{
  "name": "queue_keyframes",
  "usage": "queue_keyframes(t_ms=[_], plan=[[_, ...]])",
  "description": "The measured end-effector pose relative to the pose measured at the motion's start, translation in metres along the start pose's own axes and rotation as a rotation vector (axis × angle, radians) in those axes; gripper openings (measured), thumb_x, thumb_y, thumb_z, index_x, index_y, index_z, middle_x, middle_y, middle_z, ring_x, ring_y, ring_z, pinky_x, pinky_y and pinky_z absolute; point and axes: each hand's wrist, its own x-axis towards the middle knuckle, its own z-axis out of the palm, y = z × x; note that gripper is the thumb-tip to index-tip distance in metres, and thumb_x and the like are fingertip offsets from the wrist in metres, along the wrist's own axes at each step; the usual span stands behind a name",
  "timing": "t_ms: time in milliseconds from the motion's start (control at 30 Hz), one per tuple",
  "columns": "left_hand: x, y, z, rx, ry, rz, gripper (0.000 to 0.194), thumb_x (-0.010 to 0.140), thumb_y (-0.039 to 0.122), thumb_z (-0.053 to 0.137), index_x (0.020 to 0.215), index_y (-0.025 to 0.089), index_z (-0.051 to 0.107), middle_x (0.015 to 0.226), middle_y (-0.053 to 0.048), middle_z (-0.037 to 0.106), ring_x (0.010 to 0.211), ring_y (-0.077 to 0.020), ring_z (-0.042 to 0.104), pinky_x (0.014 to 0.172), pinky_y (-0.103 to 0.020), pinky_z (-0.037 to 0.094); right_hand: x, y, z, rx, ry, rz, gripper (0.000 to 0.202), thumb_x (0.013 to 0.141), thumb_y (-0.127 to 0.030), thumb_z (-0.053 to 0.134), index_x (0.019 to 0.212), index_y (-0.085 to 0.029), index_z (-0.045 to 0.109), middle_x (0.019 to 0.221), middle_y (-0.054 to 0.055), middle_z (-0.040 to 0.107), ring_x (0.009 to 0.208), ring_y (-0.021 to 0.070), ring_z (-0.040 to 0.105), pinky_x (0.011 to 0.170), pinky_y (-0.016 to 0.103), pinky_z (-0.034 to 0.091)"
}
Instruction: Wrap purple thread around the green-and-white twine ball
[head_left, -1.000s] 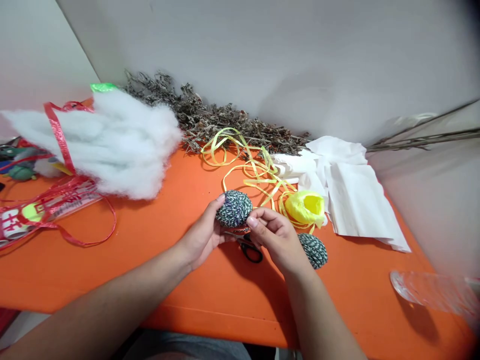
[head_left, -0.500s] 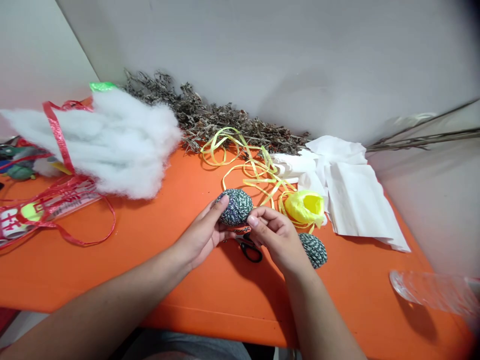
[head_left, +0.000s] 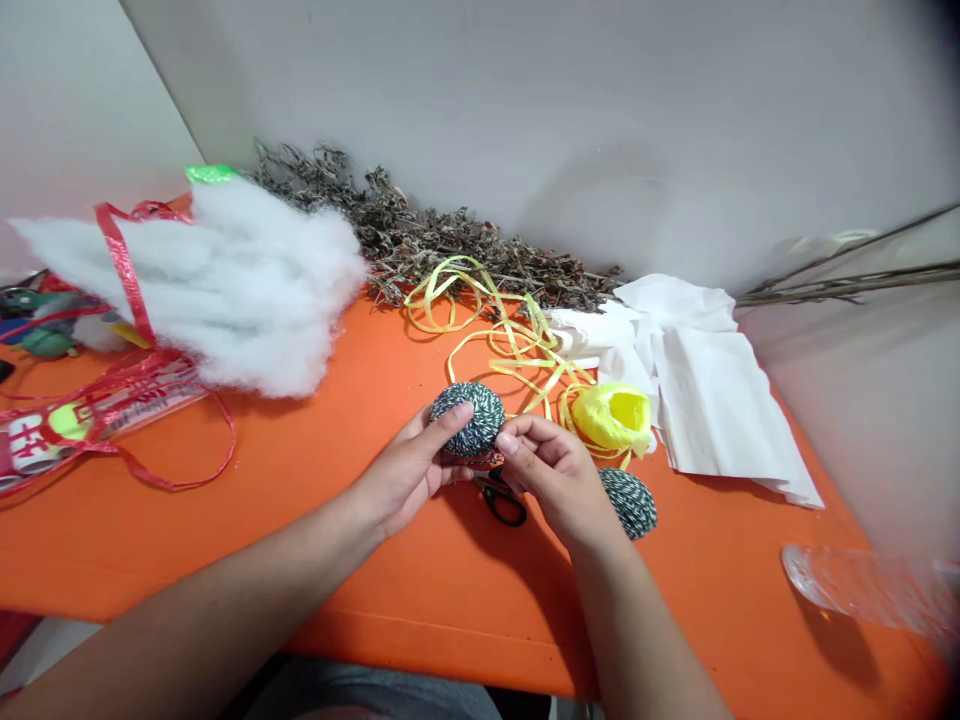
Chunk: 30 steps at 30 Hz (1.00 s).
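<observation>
**Dark-and-white yarn ball (head_left: 480,425) held in two hands over an orange surface (head_left: 360,600)**

The left hand (head_left: 412,470) grips the yarn ball, its thumb laid across the near left face and its other fingers curled beneath. The right hand (head_left: 551,475) meets the ball's right edge with thumb and forefinger brought together; whether a strand is pinched between them I cannot tell.

The ball sits between the hands, raised above the surface. It looks close to round (the thumb hides part of it), so its long axis and any pointing end cannot be made out.

Just below lie black-handled scissors (head_left: 491,492), a handle loop toward the person. A second ball (head_left: 628,503), striped alike and partly behind the right hand, slants from upper left to lower right.

Beyond the right hand, a hollow yellow roll (head_left: 592,415) opens to the right, showing only yellow inside; loose yellow ribbon (head_left: 541,325) loops behind it. Farther right are white sheets (head_left: 709,400) and a blurred clear plastic vessel (head_left: 862,585) on its side, contents unreadable.

Dried stems (head_left: 450,245) line the wall. At the left, white stuffing (head_left: 247,290) lies beneath red ribbon (head_left: 124,270).
</observation>
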Motion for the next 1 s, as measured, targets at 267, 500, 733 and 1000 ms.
queue_keyframes(t_ms=[267, 500, 733, 1000], plan=[[0.001, 0.006, 0.002, -0.114, -0.005, -0.022, 0.032, 0.096, 0.044, 0.060, 0.109, 0.016, 0.070, 0.093, -0.008, 0.076, 0.065, -0.0137, 0.072, 0.046, -0.017, 0.051, 0.000, 0.000, 0.001, -0.006, -0.016, -0.001, 0.031, 0.084, -0.047, 0.075, 0.083, -0.018, 0.063, 0.060, -0.005, 0.048, 0.048, 0.0073, 0.037, 0.046, 0.020, 0.030], [-0.001, 0.011, 0.005, -0.213, -0.019, -0.086, 0.034, 0.100, 0.041, 0.053, 0.109, 0.013, 0.070, 0.092, -0.010, 0.077, 0.064, -0.0149, 0.074, 0.049, -0.019, 0.059, 0.000, -0.001, 0.001, -0.007, -0.009, 0.001, 0.031, 0.083, -0.047, 0.076, 0.082, -0.018, 0.064, 0.058, -0.006, 0.047, 0.048, 0.0074, 0.037, 0.046, 0.020, 0.030], [-0.002, 0.013, 0.007, -0.254, 0.004, -0.057, 0.031, 0.101, 0.036, 0.051, 0.106, 0.011, 0.069, 0.088, -0.010, 0.077, 0.065, -0.0148, 0.074, 0.056, -0.021, 0.063, 0.001, 0.001, 0.001, 0.022, -0.005, -0.009, 0.030, 0.084, -0.045, 0.077, 0.083, -0.017, 0.065, 0.062, -0.004, 0.053, 0.048, 0.0062, 0.039, 0.046, 0.019, 0.031], [-0.001, 0.013, 0.005, -0.201, 0.011, -0.151, 0.046, 0.102, 0.047, 0.042, 0.107, 0.009, 0.069, 0.080, -0.012, 0.077, 0.058, -0.0169, 0.074, 0.050, -0.022, 0.061, 0.002, 0.000, 0.003, 0.042, -0.014, -0.006, 0.029, 0.082, -0.044, 0.078, 0.082, -0.017, 0.065, 0.065, -0.002, 0.059, 0.049, 0.0066, 0.042, 0.047, 0.019, 0.032]])
